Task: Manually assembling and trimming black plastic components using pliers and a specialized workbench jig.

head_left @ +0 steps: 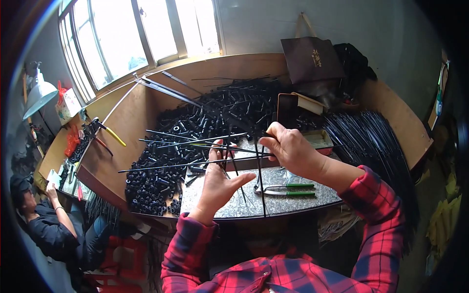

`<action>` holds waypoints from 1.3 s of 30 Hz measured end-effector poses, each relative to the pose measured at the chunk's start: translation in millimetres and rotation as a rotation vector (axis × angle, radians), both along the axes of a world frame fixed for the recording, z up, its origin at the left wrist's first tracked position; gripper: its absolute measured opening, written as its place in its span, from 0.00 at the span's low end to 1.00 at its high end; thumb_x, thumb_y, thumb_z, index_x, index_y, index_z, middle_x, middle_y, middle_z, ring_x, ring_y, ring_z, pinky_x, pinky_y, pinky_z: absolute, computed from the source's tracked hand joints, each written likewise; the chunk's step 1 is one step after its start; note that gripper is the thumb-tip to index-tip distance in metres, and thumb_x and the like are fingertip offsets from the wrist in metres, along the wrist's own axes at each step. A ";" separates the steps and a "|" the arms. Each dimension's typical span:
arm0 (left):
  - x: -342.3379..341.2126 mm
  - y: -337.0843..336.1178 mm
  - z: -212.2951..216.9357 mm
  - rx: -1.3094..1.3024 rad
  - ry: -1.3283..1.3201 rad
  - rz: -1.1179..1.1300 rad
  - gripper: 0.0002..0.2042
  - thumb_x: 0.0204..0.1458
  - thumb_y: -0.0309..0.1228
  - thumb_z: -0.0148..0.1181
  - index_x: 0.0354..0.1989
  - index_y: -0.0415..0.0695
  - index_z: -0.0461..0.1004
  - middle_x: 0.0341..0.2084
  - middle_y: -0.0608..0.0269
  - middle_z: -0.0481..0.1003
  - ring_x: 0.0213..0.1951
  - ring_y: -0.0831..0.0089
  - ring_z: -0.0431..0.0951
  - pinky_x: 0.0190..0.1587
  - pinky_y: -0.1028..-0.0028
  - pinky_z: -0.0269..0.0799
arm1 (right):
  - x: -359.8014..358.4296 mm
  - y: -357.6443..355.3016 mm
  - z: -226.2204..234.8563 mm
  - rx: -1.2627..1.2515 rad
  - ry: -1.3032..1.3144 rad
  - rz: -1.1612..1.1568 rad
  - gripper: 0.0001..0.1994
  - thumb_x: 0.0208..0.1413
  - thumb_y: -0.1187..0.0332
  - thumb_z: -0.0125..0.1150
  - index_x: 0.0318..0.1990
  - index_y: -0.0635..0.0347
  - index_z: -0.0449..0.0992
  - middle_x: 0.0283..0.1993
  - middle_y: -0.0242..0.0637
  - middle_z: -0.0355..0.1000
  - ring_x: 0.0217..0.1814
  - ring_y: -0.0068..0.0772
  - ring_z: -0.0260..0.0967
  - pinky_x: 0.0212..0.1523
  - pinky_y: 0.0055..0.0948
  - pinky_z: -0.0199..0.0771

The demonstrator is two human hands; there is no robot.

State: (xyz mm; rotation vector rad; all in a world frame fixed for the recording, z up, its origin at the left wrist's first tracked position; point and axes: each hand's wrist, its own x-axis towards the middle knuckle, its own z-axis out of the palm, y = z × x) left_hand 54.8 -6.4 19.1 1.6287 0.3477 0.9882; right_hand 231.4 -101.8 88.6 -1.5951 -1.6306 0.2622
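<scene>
My left hand (217, 188) is over the near part of the grey speckled work surface (222, 206). Its thumb stretches out to the right, while its other fingers are curled about several thin black rods (195, 165) that cross at different angles. My right hand (293, 151) is raised just to the right, thumb and fingers pinched on a thin black rod (260, 180) that hangs down past the surface's front edge. Where the fingers cover the rods, the exact grip is hidden. Beneath the hands lie green-handled pliers (293, 190).
Small black tubular parts (151, 190) are heaped left and behind. A bundle of long black rods (373, 141) lies at right. A wooden rim (112, 168) encloses the bench; yellow-and-red-handled pliers (111, 134) hang there. A dark bag (312, 61) stands behind. Another person (53, 229) sits at left.
</scene>
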 end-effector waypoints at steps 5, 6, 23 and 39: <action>10.2 1.6 -9.1 -0.058 -0.132 0.101 0.28 0.48 0.20 0.62 0.56 0.38 0.56 0.35 0.64 0.73 0.35 0.81 0.74 0.39 0.81 0.73 | -12.4 8.7 -3.3 0.004 -0.072 0.154 0.12 0.61 0.65 0.53 0.35 0.67 0.66 0.20 0.39 0.70 0.25 0.24 0.73 0.25 0.25 0.70; 12.4 -0.5 -4.6 -0.079 -0.150 0.108 0.23 0.49 0.20 0.60 0.53 0.37 0.60 0.33 0.64 0.73 0.34 0.81 0.74 0.37 0.81 0.73 | -14.6 6.7 -1.2 0.050 -0.162 0.147 0.12 0.60 0.64 0.54 0.34 0.66 0.67 0.21 0.47 0.70 0.25 0.37 0.74 0.25 0.31 0.70; -36.8 43.2 -16.7 0.016 -0.156 0.185 0.06 0.53 0.16 0.55 0.39 0.34 0.71 0.30 0.64 0.75 0.35 0.81 0.75 0.41 0.80 0.71 | 33.2 -21.9 84.5 0.421 -0.275 -0.229 0.14 0.57 0.63 0.59 0.31 0.64 0.66 0.20 0.29 0.61 0.23 0.15 0.51 0.24 0.20 0.57; -61.9 38.3 14.3 0.022 -0.144 0.181 0.06 0.54 0.21 0.57 0.39 0.38 0.74 0.29 0.68 0.76 0.30 0.85 0.74 0.36 0.86 0.67 | 42.4 -12.9 61.8 0.207 -0.080 -0.249 0.10 0.57 0.65 0.59 0.34 0.64 0.71 0.23 0.28 0.68 0.27 0.15 0.63 0.29 0.22 0.66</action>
